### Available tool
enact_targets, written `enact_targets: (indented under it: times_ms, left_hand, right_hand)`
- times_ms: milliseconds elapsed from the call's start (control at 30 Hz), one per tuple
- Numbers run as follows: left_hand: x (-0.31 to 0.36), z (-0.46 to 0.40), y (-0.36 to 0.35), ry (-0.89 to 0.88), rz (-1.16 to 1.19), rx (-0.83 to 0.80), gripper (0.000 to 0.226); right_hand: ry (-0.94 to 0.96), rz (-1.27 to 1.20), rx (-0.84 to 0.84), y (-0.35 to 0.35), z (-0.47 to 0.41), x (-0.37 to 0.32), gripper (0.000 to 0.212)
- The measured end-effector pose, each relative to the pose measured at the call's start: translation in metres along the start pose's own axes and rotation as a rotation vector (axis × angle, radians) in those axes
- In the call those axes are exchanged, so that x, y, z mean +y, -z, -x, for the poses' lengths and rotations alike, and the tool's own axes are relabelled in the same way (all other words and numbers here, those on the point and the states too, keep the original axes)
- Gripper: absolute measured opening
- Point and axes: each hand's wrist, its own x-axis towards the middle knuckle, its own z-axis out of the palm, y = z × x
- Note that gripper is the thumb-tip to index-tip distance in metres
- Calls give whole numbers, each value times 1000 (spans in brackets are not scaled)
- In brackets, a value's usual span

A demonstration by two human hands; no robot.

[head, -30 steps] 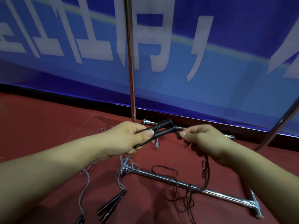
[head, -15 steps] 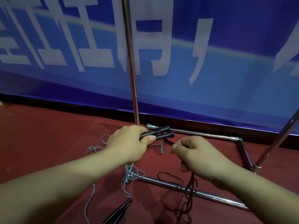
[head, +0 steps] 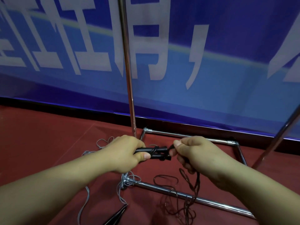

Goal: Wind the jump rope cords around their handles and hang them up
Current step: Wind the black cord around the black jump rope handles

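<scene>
A dark red mat floor [head: 40,143] runs up to a blue banner with large white characters [head: 178,46] along the far wall. Nearest the person, the tips of a second pair of black handles [head: 116,213] lie on the floor, their thin grey cord [head: 84,202] snaking away beside them. A loose dark brown cord [head: 186,202] is heaped over the front bar of a chrome tube rack base [head: 211,202]. Above it, the left hand [head: 126,153] grips a pair of black jump rope handles [head: 155,153] held side by side, fingers and thumb curled round them, with a few turns of cord already across them. Just beside their free ends, the right hand [head: 194,153] pinches the dark cord between thumb and forefinger. Beyond the hands a chrome upright pole [head: 128,78] rises from the rack.
</scene>
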Motion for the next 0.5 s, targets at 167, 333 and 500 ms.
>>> enact_targets:
  times_ms: [167, 333, 500]
  left_hand:
    - [4, -4, -3, -81, 76, -6, 15]
    - [10, -3, -1, -113, 103, -7, 7]
    - [19, -2, 8, -84, 81, 2, 24]
  right_hand:
    - [-11, 25, 44, 6, -3, 3, 37]
    - [-8, 27, 70, 12, -3, 3, 34]
    - [31, 21, 105, 12, -3, 1, 34]
